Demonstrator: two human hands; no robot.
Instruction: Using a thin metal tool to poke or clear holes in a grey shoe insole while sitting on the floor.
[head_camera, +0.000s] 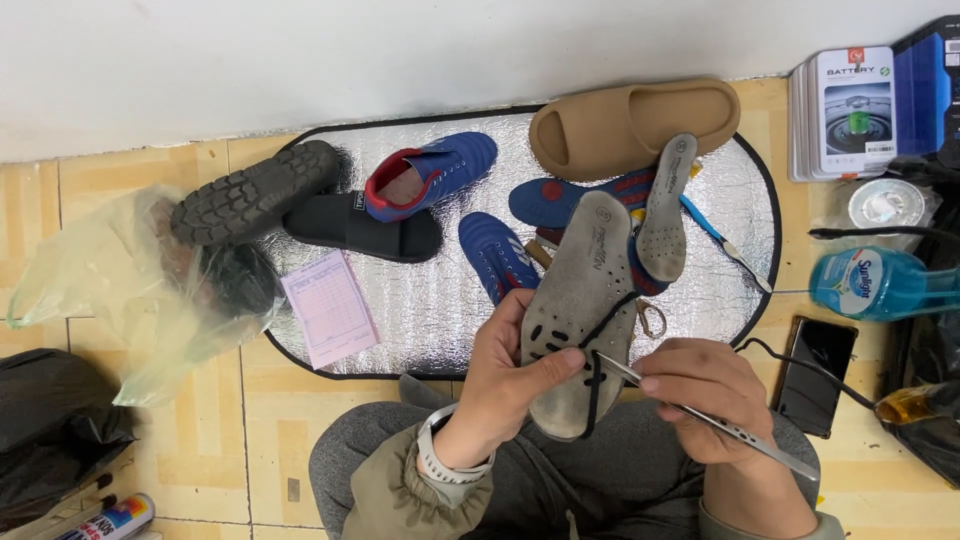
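- Your left hand (500, 385) is closed around the near end of the grey insole (578, 310), thumb pressed across its face just beside the row of holes, fingers wrapped behind.
- Your right hand (705, 400) is pinched shut on the metal tweezers (700, 415), whose tip meets the insole where the black lace (597, 375) crosses it.
- The insole's long axis runs up and away from your lap, tilting slightly right; its far end overlaps the blue shoe (560, 200) on the silver mat (420, 310).
- The lace lies between both hands, touching the tweezer tip (your right hand is the nearer one).
- A second insole (665, 205) rests just beyond, beside the tan slide (630, 125).
- To your right, the black phone (815, 375) and blue bottle (880, 282) crowd the floor; to the left, past the pink slip (330, 308), the mat is less cluttered.
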